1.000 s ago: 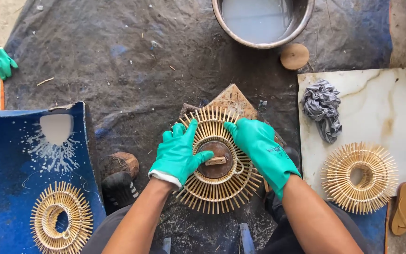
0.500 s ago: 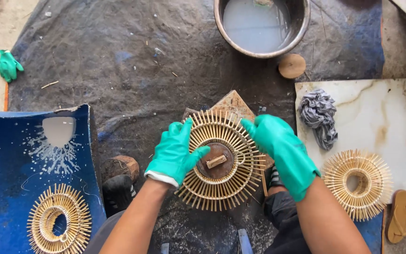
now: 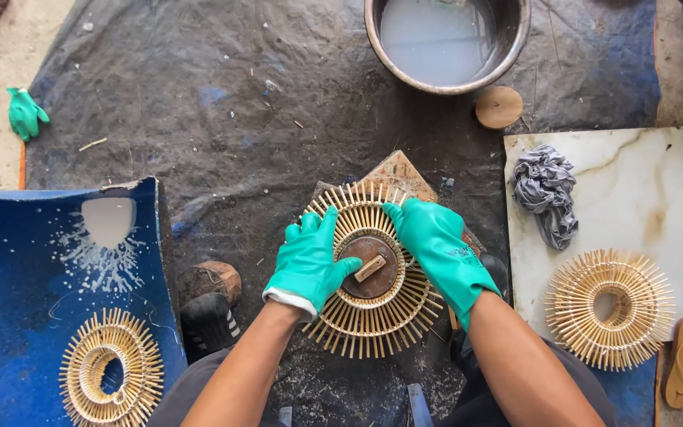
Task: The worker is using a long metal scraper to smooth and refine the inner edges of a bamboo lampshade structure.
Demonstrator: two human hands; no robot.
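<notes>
Both my hands wear green rubber gloves. My left hand [image 3: 310, 261] lies flat on the left side of a round sunburst ring of bamboo sticks [image 3: 369, 316], fingers spread, thumb by the middle. My right hand [image 3: 436, 245] presses on the ring's right upper side. The ring rests over a dark round wooden form with a small wooden block [image 3: 371, 267] in its centre, on a wooden board [image 3: 395, 170] whose corner shows behind.
A metal basin of milky liquid [image 3: 446, 39] stands at the back, a wooden disc [image 3: 499, 107] beside it. A marble slab [image 3: 650, 182] at right bears a grey rag [image 3: 545, 194] and another bamboo ring [image 3: 609, 308]. A third ring [image 3: 111, 370] lies on blue sheet [image 3: 9, 300]. Spare glove [image 3: 24, 113] far left.
My right hand has slid from the ring's upper right edge inward and down onto it. The left hand stays pressed on the left side. The view shifted slightly.
</notes>
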